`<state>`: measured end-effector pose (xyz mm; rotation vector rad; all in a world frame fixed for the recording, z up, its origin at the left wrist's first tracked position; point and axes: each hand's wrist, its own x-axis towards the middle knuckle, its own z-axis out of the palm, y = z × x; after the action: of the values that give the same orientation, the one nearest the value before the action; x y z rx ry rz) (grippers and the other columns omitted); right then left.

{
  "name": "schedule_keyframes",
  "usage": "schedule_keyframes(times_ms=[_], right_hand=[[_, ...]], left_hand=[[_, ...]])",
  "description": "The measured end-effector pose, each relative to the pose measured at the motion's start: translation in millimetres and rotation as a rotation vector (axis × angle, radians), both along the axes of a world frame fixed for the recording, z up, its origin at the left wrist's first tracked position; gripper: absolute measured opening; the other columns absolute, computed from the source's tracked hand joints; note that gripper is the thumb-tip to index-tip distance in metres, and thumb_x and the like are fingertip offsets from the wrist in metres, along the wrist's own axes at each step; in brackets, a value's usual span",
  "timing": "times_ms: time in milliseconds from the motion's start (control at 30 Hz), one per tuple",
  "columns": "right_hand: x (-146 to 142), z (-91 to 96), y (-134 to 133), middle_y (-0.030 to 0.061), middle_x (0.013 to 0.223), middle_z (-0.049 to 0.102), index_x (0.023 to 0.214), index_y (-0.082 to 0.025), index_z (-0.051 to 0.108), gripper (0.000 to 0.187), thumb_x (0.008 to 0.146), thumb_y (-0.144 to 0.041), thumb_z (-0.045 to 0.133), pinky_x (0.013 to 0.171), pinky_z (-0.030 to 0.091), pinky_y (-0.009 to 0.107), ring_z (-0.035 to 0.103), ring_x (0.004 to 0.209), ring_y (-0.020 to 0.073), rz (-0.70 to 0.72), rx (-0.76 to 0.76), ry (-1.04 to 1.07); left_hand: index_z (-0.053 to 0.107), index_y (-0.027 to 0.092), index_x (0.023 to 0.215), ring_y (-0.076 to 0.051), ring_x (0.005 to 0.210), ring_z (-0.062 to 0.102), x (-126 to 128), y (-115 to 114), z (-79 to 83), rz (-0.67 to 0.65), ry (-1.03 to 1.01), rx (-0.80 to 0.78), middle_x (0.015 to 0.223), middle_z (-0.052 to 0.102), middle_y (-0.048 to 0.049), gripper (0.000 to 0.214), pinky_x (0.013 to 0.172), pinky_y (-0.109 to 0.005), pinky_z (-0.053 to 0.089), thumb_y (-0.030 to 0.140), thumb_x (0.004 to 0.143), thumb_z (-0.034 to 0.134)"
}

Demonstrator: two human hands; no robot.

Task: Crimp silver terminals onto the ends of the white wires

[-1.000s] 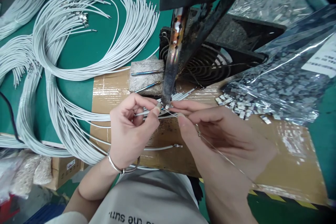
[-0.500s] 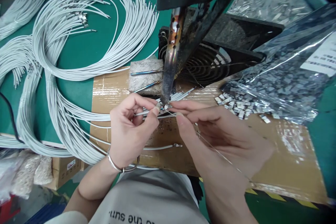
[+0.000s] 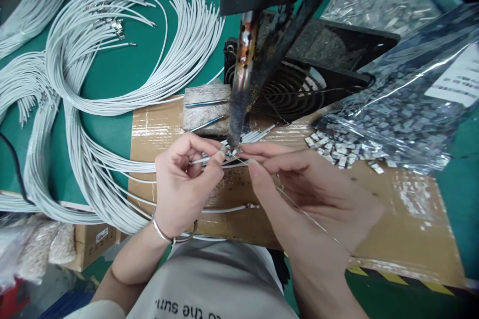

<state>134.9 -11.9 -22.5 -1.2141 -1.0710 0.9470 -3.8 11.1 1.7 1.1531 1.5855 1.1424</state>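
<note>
My left hand pinches the end of a white wire between thumb and forefinger, just left of a soldering iron's tip. In my right hand, thumb and fingers close on a thin strand of solder wire, which trails down past the wrist. The strand's near end meets the iron tip beside the wire end. A tiny metal piece shows at that meeting point, too small to make out clearly. Under both hands lies a brown cardboard sheet.
Bundles of white wires cover the left side. A black fan stands behind the iron, next to a grey block with two metal rods. Small metal pieces spill from a plastic bag at right. One finished-looking wire lies nearer me.
The whole view shifts very slightly. Both hands keep their grips at the iron tip, with hardly any movement; the solder strand lies a little straighter.
</note>
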Motion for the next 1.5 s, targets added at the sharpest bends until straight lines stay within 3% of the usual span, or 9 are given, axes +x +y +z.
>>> schedule_keyframes(times_ms=[533,1500], right_hand=[[0.9,-0.2,-0.7,0.0009,0.106,0.083,0.091,-0.024,0.075,0.023,0.088,-0.001,0.075,0.088,0.065,0.03,0.08,0.097,0.0179,-0.009,0.027,-0.038],[1.1,-3.5,0.3,-0.002,0.099,0.082,0.089,-0.024,0.076,0.021,0.087,-0.003,0.078,0.083,0.063,0.028,0.078,0.091,0.0148,-0.031,0.067,-0.105]], left_hand=[[0.071,0.019,0.07,-0.012,0.069,0.061,2.2,0.4,1.3,0.0,0.012,0.027,0.082,0.08,-0.0025,0.015,0.046,-0.022,0.031,0.007,0.076,0.077],[0.071,0.019,0.071,-0.012,0.072,0.064,2.9,-1.1,-0.4,-0.008,-0.001,0.017,0.083,0.08,-0.0023,0.015,0.051,-0.022,0.039,0.006,0.077,0.076]])
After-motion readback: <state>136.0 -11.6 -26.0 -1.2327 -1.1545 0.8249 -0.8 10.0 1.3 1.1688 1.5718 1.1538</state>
